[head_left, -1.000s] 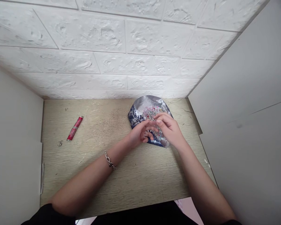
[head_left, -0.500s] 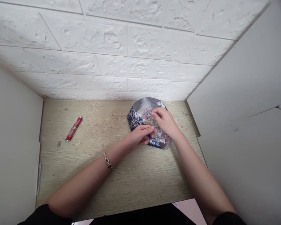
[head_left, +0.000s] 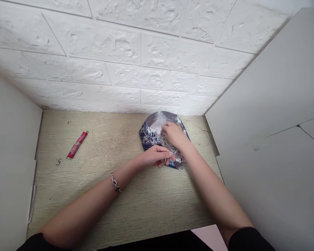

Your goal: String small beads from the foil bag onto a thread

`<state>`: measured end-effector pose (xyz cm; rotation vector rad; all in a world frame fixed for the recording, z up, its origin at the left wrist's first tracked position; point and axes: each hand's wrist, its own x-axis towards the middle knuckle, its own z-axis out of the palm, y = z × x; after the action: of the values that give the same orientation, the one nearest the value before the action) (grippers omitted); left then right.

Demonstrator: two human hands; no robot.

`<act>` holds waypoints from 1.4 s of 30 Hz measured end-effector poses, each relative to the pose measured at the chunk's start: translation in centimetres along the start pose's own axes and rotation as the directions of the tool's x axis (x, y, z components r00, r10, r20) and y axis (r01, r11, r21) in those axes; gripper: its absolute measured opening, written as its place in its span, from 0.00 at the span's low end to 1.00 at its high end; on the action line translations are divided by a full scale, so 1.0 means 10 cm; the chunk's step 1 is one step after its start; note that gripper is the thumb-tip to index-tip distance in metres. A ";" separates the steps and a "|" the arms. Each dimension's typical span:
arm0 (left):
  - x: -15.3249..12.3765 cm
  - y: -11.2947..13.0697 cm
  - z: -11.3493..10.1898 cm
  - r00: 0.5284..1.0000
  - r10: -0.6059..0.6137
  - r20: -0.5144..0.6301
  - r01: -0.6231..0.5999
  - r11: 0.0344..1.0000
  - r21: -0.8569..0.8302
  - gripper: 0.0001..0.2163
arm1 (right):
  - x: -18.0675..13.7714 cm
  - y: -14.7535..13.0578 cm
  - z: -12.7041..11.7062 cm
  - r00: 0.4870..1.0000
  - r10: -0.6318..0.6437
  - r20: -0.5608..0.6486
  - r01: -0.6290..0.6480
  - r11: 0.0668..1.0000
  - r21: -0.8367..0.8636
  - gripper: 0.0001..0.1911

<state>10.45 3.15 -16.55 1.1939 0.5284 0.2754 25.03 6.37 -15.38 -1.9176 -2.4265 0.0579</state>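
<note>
A blue and silver patterned bag [head_left: 148, 129], spread out like a shallow dish, lies against the wall. Small clear, white and coloured beads [head_left: 178, 158] are heaped in it. Over the heap, my right hand [head_left: 174, 134] reaches in with bent fingers; the fingertips are down among the beads, and whatever they hold is hidden. My left hand [head_left: 158, 156] is at the bag's front edge. Its thumb and forefinger are pinched together, and anything between them is too small to name. A silver chain bracelet [head_left: 116, 182] circles my left wrist.
A red wrapped stick-shaped packet [head_left: 77, 144] lies on the left of the wooden tabletop [head_left: 136, 202]. Small shiny metal bits [head_left: 58, 161] are near it. White brick-pattern wall [head_left: 125, 83] stands behind, with pale panels on both sides.
My right hand has moved left and lower over the beads, deeper into the bag. My left hand has shifted slightly down in view, still pinched. The view has moved a little.
</note>
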 end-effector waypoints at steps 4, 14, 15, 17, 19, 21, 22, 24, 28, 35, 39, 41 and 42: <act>0.02 -0.03 -0.01 1.000 0.001 0.005 -0.001 1.000 0.018 0.14 | -0.04 0.11 -0.01 0.998 0.057 -0.026 -0.057 0.998 -0.006 0.14; 0.02 -0.05 0.00 1.000 0.026 0.005 -0.026 0.993 0.114 0.14 | -0.13 0.12 -0.12 0.992 0.121 0.044 -0.122 0.992 0.022 0.14; 0.02 -0.05 0.00 1.000 0.022 0.000 -0.022 0.991 0.129 0.14 | -0.12 0.10 -0.12 0.991 0.128 0.037 -0.129 0.992 0.018 0.14; 0.02 -0.03 0.00 1.000 0.011 -0.017 -0.008 0.990 0.144 0.15 | -0.11 0.07 -0.11 0.988 0.152 0.018 -0.152 0.988 0.013 0.13; 0.01 -0.01 0.01 1.000 0.001 -0.031 0.003 0.989 0.148 0.15 | -0.10 0.04 -0.10 0.984 0.180 0.011 -0.180 0.984 0.004 0.15; 0.00 0.01 0.02 0.999 -0.004 -0.039 0.010 0.988 0.152 0.15 | -0.09 0.03 -0.09 0.980 0.196 0.018 -0.196 0.980 -0.017 0.18; 0.00 0.02 0.02 0.999 -0.005 -0.041 0.012 0.988 0.156 0.15 | -0.08 0.03 -0.09 0.981 0.194 0.024 -0.193 0.981 -0.025 0.17; -0.01 0.03 0.03 0.999 -0.004 -0.043 0.011 0.987 0.163 0.14 | -0.09 0.04 -0.07 0.984 0.177 0.026 -0.176 0.984 -0.029 0.14; -0.01 0.03 0.04 0.999 0.000 -0.046 0.008 0.986 0.169 0.14 | -0.11 0.07 -0.04 0.996 0.093 -0.012 -0.092 0.996 0.007 0.10; 0.00 0.00 0.03 0.999 0.012 -0.048 -0.004 0.988 0.157 0.14 | -0.14 0.14 0.07 0.997 -0.041 -0.072 0.053 0.984 0.169 0.10; 0.02 -0.03 0.03 0.998 0.034 -0.048 -0.026 0.985 0.171 0.16 | -0.13 0.16 0.10 0.998 -0.045 -0.042 0.053 0.978 0.201 0.12; 0.03 -0.04 0.04 0.990 0.089 -0.111 -0.056 0.960 0.275 0.15 | -0.13 0.15 0.11 0.998 -0.048 -0.042 0.056 0.979 0.195 0.11; 0.03 -0.05 0.05 0.975 0.159 -0.152 -0.093 0.923 0.374 0.15 | -0.13 0.14 0.11 0.998 -0.052 -0.047 0.060 0.981 0.187 0.11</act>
<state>10.96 2.69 -16.96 1.5793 0.6813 0.4110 26.63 5.39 -16.54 -1.7529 -2.3518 0.2336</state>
